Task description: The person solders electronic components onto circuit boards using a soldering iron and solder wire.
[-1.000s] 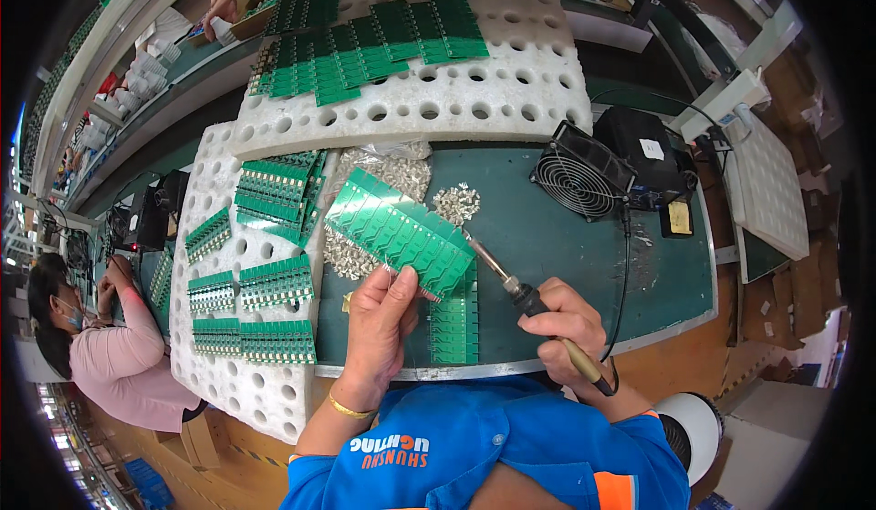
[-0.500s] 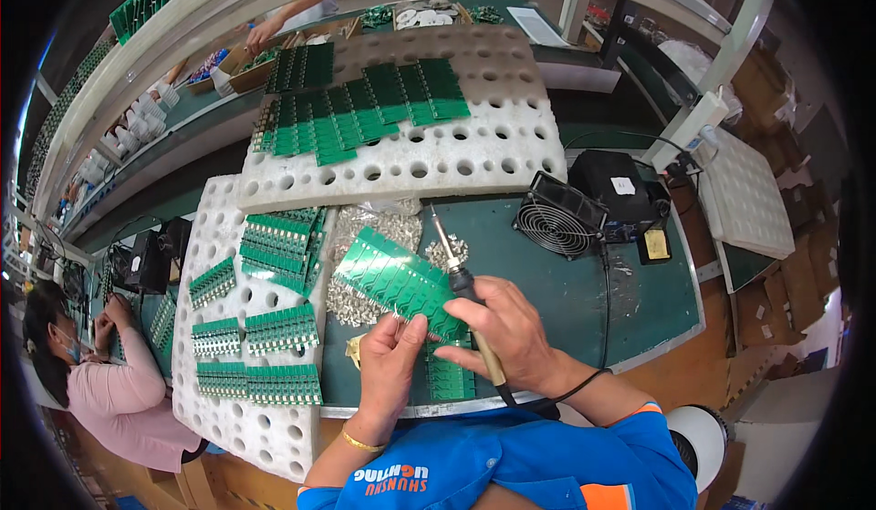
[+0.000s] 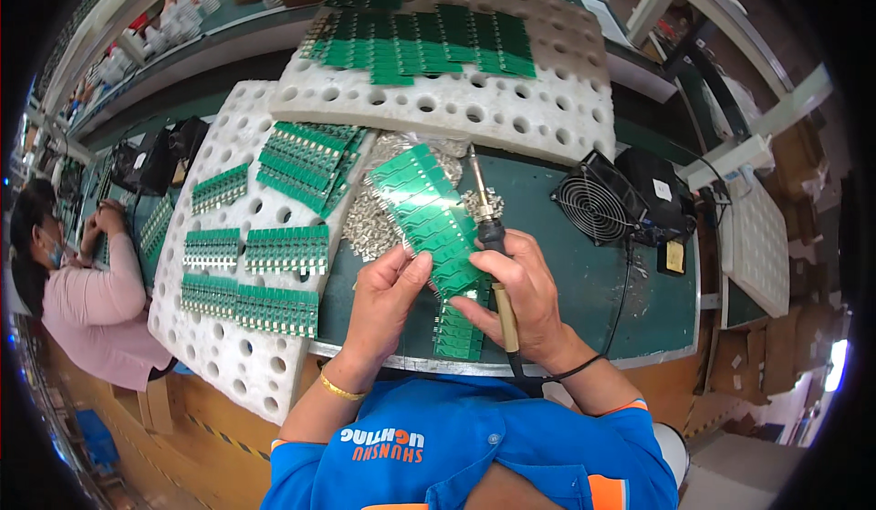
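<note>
A green circuit board panel is held tilted above the bench, its traced face showing. My left hand pinches its lower left edge between thumb and fingers. In my right hand is a soldering iron, tip pointing up and away, apart from the panel. The right thumb and fingertips also reach the panel's lower right edge; whether they grip it is unclear. Beneath my hands another green board lies on the bench. Behind the panel are a bag of small metal parts and a smaller loose pile.
Left, a white foam sheet carries rows of assembled boards. Another foam sheet at the back holds overlapping bare boards. A fan and a black soldering station stand right. A co-worker sits far left.
The whole view has shifted, with the bench appearing higher. The panel is turned somewhat more upright between my hands. Both hands keep their holds.
</note>
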The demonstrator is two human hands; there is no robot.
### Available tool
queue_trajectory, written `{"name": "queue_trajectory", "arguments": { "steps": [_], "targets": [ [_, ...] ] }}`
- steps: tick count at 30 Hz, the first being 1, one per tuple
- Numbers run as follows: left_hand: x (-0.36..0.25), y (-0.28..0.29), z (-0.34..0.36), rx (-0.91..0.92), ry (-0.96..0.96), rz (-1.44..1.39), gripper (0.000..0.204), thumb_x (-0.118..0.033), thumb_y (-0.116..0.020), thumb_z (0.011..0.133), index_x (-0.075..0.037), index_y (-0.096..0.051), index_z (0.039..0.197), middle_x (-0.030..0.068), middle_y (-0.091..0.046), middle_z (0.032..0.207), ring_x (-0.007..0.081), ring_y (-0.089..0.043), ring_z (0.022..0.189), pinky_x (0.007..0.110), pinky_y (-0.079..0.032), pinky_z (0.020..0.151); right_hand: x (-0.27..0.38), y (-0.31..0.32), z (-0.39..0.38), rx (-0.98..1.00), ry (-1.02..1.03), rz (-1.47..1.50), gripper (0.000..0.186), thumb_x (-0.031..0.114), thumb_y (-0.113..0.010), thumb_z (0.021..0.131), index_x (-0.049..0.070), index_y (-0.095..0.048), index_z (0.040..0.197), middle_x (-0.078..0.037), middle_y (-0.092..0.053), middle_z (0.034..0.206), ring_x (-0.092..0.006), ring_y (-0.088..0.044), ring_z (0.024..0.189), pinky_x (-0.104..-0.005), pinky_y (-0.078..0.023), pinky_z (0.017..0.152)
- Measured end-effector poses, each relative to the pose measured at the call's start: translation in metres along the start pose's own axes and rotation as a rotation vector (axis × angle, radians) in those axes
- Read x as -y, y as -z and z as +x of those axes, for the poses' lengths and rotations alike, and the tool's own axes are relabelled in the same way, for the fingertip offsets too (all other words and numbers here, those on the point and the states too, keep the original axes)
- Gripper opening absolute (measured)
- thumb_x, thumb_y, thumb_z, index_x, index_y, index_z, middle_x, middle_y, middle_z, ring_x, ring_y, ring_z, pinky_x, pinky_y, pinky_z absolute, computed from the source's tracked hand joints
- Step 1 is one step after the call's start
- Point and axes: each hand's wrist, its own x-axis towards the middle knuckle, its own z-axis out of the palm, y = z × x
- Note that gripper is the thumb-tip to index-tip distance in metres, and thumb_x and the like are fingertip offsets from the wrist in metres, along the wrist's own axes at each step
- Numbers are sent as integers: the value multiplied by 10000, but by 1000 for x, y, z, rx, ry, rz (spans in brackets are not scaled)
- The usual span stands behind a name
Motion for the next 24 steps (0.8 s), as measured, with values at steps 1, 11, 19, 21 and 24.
{"name": "queue_trajectory", "arguments": {
  "steps": [1, 11, 19, 21, 24],
  "targets": [
    [-1, -1, -1, -8, 13, -5, 219, -212, -585, 1001, -13, -652, 1060, -19, -650, 941, 25, -537, 852, 218, -446, 745, 0, -1, -1, -2, 4, -6, 638, 52, -848, 652, 73, -520, 1199, -199, -562, 1103, -401, -575, 981, -454, -505, 817],
    [1, 1, 1, -18, -6, 52, 288, -215, -545, 1020, 9, -630, 1180, -28, -626, 934, 23, -507, 835, 203, -428, 726, -2, -11, -11, -45, 23, -32, 633, 17, -834, 648, 68, -514, 1191, -186, -573, 1056, -373, -571, 928, -442, -496, 793],
    [-2, 2, 7, 11, -26, 125, 325, -220, -494, 1041, 21, -603, 1231, 12, -657, 1039, 45, -544, 934, 219, -457, 822, 0, -16, -14, -79, 3, -39, 596, -9, -814, 654, 62, -514, 1164, -181, -578, 1020, -362, -576, 901, -447, -490, 777],
    [-2, 3, 7, 20, -21, 127, 330, -222, -488, 1044, 21, -601, 1238, 21, -660, 1064, 50, -549, 955, 224, -459, 842, 0, -17, -15, -77, 5, -38, 595, -10, -813, 653, 62, -515, 1163, -180, -578, 1016, -360, -576, 897, -448, -489, 774],
    [-2, 1, 8, 5, -4, 120, 345, -231, -477, 1049, 21, -595, 1253, 26, -659, 1089, 56, -555, 976, 232, -460, 861, 1, -16, -16, -81, 12, -46, 590, -11, -812, 654, 61, -516, 1158, -178, -578, 1008, -358, -577, 892, -449, -487, 768]
  ]
}}
